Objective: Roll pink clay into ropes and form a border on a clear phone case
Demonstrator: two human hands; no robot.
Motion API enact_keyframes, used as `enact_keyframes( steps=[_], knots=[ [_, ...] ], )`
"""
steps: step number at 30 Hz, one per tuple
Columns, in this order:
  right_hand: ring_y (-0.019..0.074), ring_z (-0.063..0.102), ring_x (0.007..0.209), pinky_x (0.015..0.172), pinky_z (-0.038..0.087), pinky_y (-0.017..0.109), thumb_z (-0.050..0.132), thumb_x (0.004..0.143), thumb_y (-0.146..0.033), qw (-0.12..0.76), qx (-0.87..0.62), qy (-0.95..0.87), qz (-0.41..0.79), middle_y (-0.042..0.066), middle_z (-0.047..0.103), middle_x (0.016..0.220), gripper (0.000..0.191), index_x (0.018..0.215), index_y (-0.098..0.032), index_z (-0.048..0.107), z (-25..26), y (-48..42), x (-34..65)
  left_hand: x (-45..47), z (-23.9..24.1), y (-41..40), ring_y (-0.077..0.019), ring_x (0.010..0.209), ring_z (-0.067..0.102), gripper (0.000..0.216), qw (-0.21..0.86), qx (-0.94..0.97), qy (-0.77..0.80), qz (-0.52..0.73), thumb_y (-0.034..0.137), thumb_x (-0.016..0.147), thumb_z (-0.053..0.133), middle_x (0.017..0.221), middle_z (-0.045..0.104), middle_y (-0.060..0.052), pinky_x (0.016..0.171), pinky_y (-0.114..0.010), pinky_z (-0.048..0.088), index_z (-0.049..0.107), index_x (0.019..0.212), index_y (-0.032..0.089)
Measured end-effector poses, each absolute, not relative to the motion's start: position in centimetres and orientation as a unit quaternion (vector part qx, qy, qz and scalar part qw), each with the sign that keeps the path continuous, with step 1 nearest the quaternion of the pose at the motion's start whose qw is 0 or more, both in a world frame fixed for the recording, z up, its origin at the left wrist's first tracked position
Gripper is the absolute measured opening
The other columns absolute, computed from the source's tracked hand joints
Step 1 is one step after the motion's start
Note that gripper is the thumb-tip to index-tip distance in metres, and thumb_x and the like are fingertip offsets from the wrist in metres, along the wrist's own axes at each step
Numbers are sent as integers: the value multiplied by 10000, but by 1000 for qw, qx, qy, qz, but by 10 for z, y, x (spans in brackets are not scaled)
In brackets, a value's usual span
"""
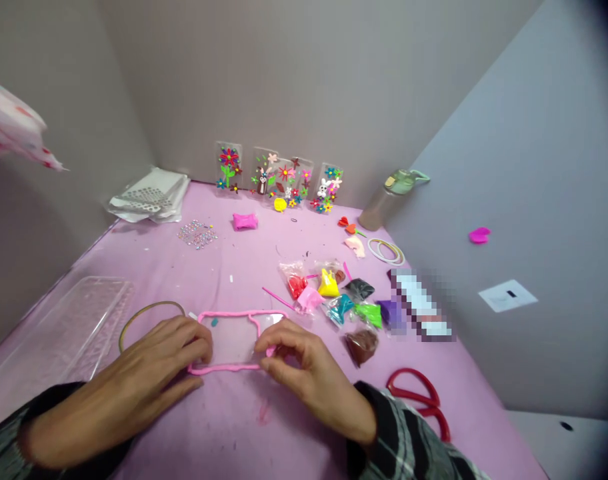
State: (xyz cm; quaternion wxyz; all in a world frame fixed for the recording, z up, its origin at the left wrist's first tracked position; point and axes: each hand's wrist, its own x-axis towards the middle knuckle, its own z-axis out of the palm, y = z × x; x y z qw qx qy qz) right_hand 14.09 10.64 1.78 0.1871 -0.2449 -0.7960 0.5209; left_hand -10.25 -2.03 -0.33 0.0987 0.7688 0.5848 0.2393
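Observation:
A clear plastic card (233, 339) edged with a thin pink clay strip (224, 313) lies on the pink table (244, 427) in front of me. My left hand (149, 373) rests on the card's left end, fingers curled over its edge. My right hand (309, 370) pinches the pink strip at the card's lower right corner, fingertips pressed together. Just right of the card lie several small bags of coloured clay (334, 293): red, yellow, pink, teal, green, purple, black and brown.
Decorated clear cards (279, 177) lean on the back wall. A pink clay lump (245, 221), a gem sheet (198, 233), a clear tray (64, 327), a wire ring (134, 317), red scissors (419, 397), thin hoops (387, 251), and a bottle (384, 200) surround me.

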Motion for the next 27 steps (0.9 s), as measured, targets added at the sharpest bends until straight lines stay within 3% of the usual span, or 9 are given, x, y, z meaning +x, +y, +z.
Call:
enact_keyframes(
  steps=[6,9,14,17,22,27],
  knots=[
    [193,542,911,767,490,301,614,966,-147,127,-139,-953,236,67,626,1028,23,960,-169,616,-1,98,126,-102,-13,-23,-192,1035,602,171,126,775,586,199,224,1007,518,1072,674,-16,950,-322,474,650,1091,292],
    [193,488,843,719,452,308,537,1014,-158,106,-92,-980,143,60,604,949,147,877,-168,589,-4,96,118,-102,-15,-26,-193,1064,589,190,114,776,590,190,221,1026,486,1090,671,-5,1007,-350,440,646,1091,300],
    [194,457,814,675,429,309,432,1041,-79,92,-66,-987,116,74,597,919,232,907,-128,615,5,98,115,-103,-19,-27,-217,1131,570,122,116,776,588,198,298,1009,555,1124,667,-7,1021,-365,438,638,1099,298],
    [195,468,816,679,434,309,451,1039,-80,96,-73,-985,126,83,605,916,217,915,-114,626,7,98,115,-104,-24,-28,-202,1152,556,146,135,772,591,192,258,1025,514,1145,652,3,1052,-359,415,625,1110,300],
    [187,495,815,689,435,316,481,1046,-127,120,-98,-975,160,68,617,903,220,867,-143,608,-2,98,114,-108,-31,-30,-183,1184,547,225,157,767,593,186,202,1039,452,1197,636,14,1105,-356,384,607,1161,310],
    [198,504,834,697,459,333,512,1052,-226,122,-105,-974,158,74,635,929,192,902,-159,610,-3,98,114,-106,-29,-29,-198,1156,577,232,158,739,622,205,222,1046,423,1165,659,2,1060,-376,441,622,1141,295]
  ],
)
